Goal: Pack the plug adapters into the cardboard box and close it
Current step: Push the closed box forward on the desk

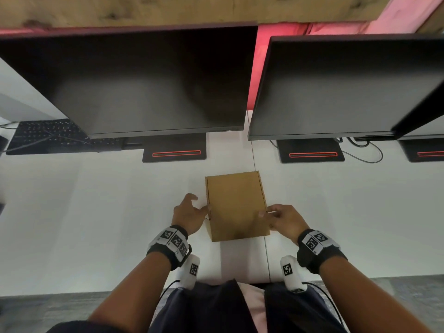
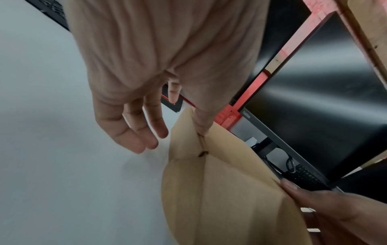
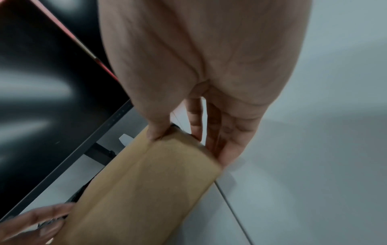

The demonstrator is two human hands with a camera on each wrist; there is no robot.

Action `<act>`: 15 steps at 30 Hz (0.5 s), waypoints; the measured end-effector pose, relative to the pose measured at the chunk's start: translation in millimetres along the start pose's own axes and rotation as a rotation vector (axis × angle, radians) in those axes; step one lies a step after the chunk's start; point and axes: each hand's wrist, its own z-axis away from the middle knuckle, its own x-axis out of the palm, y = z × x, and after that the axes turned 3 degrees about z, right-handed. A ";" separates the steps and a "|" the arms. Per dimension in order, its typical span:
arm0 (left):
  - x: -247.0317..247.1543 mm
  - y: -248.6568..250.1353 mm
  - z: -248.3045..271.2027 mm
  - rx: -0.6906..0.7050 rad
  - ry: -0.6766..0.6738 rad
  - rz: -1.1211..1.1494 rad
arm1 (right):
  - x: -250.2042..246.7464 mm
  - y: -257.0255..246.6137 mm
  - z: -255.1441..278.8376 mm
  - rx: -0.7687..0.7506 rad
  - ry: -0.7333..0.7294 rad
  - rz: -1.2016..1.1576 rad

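Closed cardboard box (image 1: 236, 205) btwn hands, L hand (image 1: 189, 213) relaxed w/ thumb touching its side, R hand (image 1: 283, 218) pinching opposite edge

plain brown cardboard box (image 1: 236, 205), white desk (image 1: 96, 212), black monitors (image 1: 144, 80)

Closed cardboard box (image 1: 236, 205) on white desk (image 1: 96, 212), both hands touching sides.

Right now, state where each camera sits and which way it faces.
Head: worn on the head, looking down at the closed cardboard box on the desk; both forearms show.
Left wrist: looks along the left hand at the box's left edge.
Right wrist: looks along the right hand, pinching the right edge.
All share the box.
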 end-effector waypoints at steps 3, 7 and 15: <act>6.3 5.2 2.5 -0.058 -0.137 -0.098 | -1.9 6.5 5.6 -0.020 -0.064 -0.051; 15.4 -7.9 8.4 -0.141 -0.335 -0.008 | -2.1 9.9 7.2 0.011 -0.099 -0.116; 20.5 -16.4 5.9 -0.224 -0.392 0.213 | -7.6 3.6 7.6 0.021 -0.151 -0.127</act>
